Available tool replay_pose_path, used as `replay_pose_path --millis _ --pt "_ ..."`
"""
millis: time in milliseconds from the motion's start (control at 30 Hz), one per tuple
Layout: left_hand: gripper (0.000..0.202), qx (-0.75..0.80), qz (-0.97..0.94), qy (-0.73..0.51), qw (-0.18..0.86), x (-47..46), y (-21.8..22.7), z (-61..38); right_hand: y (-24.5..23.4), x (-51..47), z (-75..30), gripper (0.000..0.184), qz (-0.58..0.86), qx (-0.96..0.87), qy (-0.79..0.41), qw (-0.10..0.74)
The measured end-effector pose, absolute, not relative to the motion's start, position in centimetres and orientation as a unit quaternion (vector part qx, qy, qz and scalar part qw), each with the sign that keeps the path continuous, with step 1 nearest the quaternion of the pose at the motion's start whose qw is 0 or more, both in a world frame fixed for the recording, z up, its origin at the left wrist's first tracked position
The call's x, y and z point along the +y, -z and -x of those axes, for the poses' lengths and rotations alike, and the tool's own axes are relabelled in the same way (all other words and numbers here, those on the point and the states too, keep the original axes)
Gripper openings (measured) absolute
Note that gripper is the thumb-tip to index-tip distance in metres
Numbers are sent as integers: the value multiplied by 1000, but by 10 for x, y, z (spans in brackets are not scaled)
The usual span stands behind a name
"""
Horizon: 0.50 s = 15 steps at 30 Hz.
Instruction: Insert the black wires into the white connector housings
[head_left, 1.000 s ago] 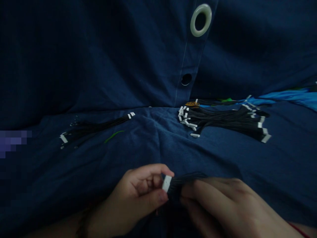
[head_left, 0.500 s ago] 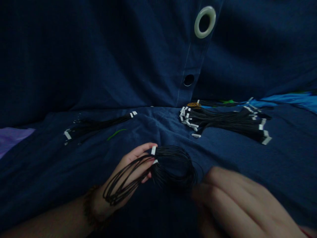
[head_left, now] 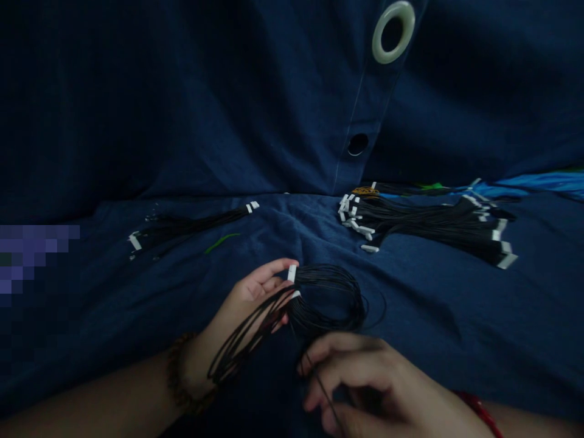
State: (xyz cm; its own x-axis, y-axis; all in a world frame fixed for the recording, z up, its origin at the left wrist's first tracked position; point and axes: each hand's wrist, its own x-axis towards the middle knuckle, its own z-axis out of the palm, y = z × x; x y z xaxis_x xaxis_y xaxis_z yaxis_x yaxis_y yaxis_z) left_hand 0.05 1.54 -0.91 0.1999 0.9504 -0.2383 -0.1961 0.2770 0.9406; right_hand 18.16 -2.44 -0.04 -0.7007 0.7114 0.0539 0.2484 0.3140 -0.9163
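Observation:
My left hand (head_left: pixel 255 298) is closed on a looped bundle of thin black wires (head_left: pixel 328 298) with small white connectors, pinching it near the connector ends. Some of its loops hang over my left wrist. My right hand (head_left: pixel 365 383) is below and to the right, fingers curled, pinching a single black wire strand that runs up toward the bundle. Everything lies over a dark blue cloth (head_left: pixel 137 316).
A large pile of black wires with white connectors (head_left: pixel 424 222) lies at the right back. A smaller bundle of wires (head_left: pixel 191 225) lies at the left back, with a green strand (head_left: pixel 221 241) beside it. A white ring eyelet (head_left: pixel 393 31) sits in the raised cloth behind.
My left hand lifted the bundle up and away from me, and the wires spread into a loop. My right hand let go of the bundle's end and now pinches one strand.

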Motion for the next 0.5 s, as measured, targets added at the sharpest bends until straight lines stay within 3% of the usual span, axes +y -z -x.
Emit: replay_pose_path --millis 133,333,433,500 --pt "35 433 -421 -420 677 16 8 1 -2 -26 -180 18 254 -748 -551 268" --pt "32 424 -410 -425 687 17 9 3 -14 -25 -189 19 349 -642 -629 264" --pt "32 429 -413 -425 682 17 8 4 -34 -18 -207 20 296 -606 -650 349" --pt "34 434 -412 -424 680 15 5 3 -50 -9 -221 21 334 -644 -550 414"
